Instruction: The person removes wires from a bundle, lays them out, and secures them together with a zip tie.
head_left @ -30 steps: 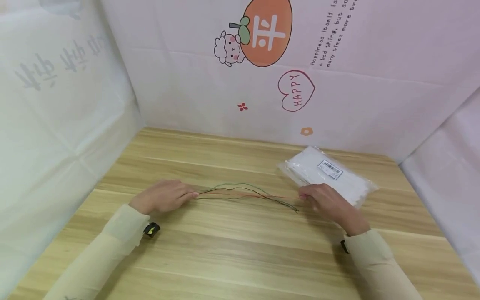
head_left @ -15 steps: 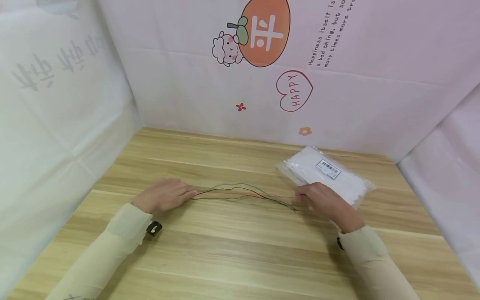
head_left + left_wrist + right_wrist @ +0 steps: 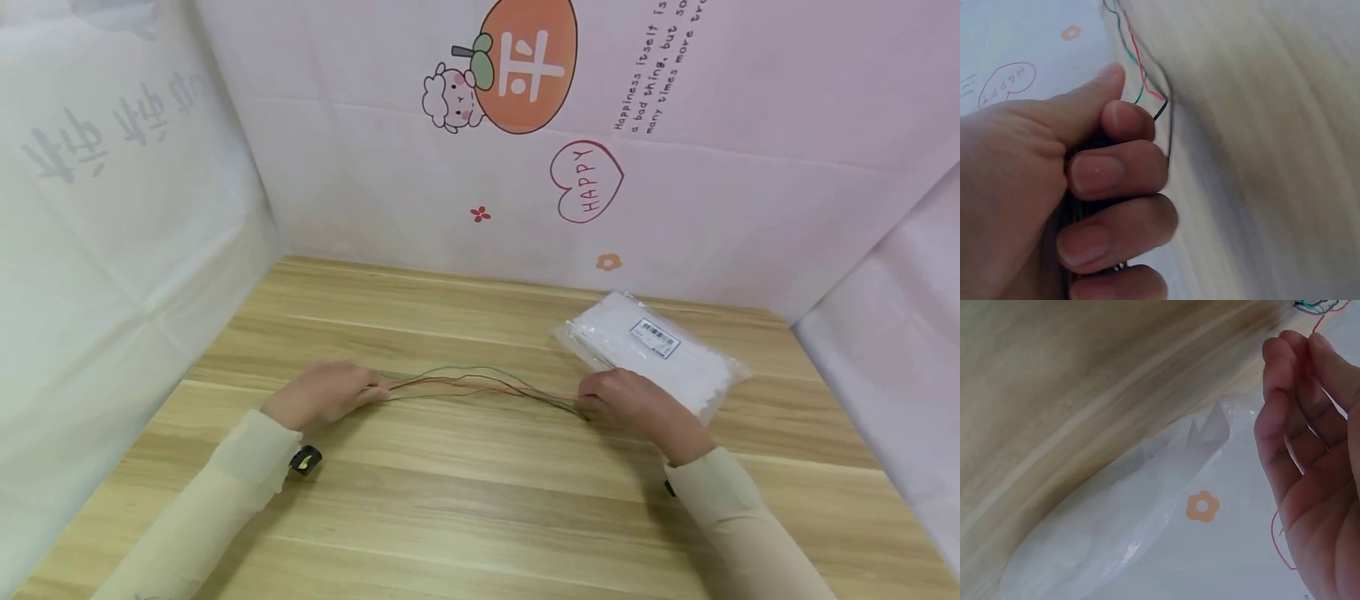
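Note:
Several thin wires stretch between the two hands above the table. My left hand (image 3: 326,393) grips their left ends, and in the left wrist view its fingers (image 3: 1119,169) curl round the bundle. A red wire (image 3: 1135,47), a green wire (image 3: 468,367) and a black wire (image 3: 471,377) come out past the thumb. At the other end my right hand (image 3: 637,408) pinches the red wire (image 3: 1318,324) between thumb and fingertips. The loose ends of the green and dark wires (image 3: 573,410) lie just below that hand. What sits inside the left fist is mostly hidden.
A clear plastic bag (image 3: 667,354) with white contents and a barcode label lies behind the right hand. White printed cloth (image 3: 360,183) stands round the back and sides of the wooden table (image 3: 450,517).
My right hand has moved a little left, toward the left hand, and the red wire now hangs slightly slacker. The left hand has barely shifted. The bag stays in place.

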A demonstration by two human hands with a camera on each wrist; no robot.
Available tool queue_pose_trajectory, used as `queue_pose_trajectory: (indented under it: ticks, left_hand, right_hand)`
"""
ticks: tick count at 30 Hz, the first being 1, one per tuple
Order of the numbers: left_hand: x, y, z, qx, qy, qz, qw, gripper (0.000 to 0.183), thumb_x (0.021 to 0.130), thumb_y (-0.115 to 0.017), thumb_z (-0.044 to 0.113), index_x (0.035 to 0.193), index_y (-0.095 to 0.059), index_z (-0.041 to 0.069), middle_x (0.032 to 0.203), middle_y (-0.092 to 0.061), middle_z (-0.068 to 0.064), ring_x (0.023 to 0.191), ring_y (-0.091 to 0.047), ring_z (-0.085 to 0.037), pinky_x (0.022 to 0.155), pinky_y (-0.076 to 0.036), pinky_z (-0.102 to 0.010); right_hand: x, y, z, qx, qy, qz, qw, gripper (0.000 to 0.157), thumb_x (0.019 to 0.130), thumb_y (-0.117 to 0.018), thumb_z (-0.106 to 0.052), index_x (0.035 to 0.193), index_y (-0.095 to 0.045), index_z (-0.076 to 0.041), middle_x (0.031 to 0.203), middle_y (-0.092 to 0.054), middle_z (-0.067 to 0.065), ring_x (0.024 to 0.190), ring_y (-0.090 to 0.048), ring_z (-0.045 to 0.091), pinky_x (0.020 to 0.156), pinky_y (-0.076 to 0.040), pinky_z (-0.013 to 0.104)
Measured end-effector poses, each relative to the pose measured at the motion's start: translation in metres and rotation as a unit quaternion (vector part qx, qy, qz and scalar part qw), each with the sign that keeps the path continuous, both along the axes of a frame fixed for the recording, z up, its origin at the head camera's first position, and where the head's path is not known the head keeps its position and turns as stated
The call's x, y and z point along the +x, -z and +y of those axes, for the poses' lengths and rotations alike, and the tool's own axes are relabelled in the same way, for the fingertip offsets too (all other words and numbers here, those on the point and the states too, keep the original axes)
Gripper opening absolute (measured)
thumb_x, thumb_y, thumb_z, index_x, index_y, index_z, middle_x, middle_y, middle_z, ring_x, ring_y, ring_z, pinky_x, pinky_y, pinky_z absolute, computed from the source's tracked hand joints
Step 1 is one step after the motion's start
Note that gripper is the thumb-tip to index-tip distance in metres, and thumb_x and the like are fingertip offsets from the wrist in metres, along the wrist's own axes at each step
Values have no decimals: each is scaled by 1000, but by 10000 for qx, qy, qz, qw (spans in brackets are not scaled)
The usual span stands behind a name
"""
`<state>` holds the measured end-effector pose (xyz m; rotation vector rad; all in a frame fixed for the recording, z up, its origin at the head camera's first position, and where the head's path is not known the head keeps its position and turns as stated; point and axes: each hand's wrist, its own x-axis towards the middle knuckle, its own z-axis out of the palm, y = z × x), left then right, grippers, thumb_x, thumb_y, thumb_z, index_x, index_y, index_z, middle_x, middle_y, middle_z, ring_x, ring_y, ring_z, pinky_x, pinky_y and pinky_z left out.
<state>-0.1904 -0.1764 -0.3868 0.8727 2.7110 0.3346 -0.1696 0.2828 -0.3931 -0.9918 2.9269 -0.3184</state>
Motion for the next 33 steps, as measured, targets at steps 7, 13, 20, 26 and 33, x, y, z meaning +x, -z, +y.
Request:
queue_pose_trajectory:
  ticks: [7, 13, 20, 26, 33]
  left_hand:
    - [8, -17, -16, 225, -370, -221, 9988, 39, 110, -55, 36, 75, -54, 19, 66, -36, 8, 60, -35, -10, 61, -33, -28]
    - [11, -23, -13, 348, -117, 237, 9990, 40, 111, -53, 26, 72, -46, 20, 63, -35, 9, 57, -32, -7, 57, -29, -25]
    - [9, -21, 12, 677, 224, 403, 9966, 36, 110, -52, 21, 74, -47, 21, 64, -35, 10, 57, -33, -5, 56, -30, -23]
    - [8, -18, 40, 859, 485, 423, 9942, 36, 111, -51, 23, 75, -47, 22, 65, -36, 11, 58, -35, -4, 57, -31, -23]
    - [9, -12, 69, 967, 667, 425, 9922, 33, 110, -52, 23, 78, -48, 22, 64, -38, 10, 57, -35, -5, 57, -31, -23]
  right_hand:
    - [2, -9, -1, -61, 95, -34, 9999, 19, 99, -76, -21, 80, -69, -20, 73, -59, -15, 66, -45, 0, 65, -43, 22]
    - [6, -19, -10, -168, 34, 250, 9995, 24, 97, -77, -18, 78, -63, -18, 72, -53, -13, 66, -43, 1, 64, -42, 22]
    - [16, -29, -34, -548, -358, 550, 9963, 10, 94, -79, -12, 90, -71, -12, 84, -68, -7, 76, -60, 5, 70, -54, 26]
    - [20, -34, -55, -751, -598, 798, 9922, 7, 94, -80, -10, 98, -75, -7, 95, -77, 3, 86, -73, 14, 74, -60, 29]
    - [20, -41, -80, -814, -826, 1065, 9875, 7, 97, -77, -16, 99, -76, -10, 93, -75, -1, 81, -68, 9, 70, -58, 24]
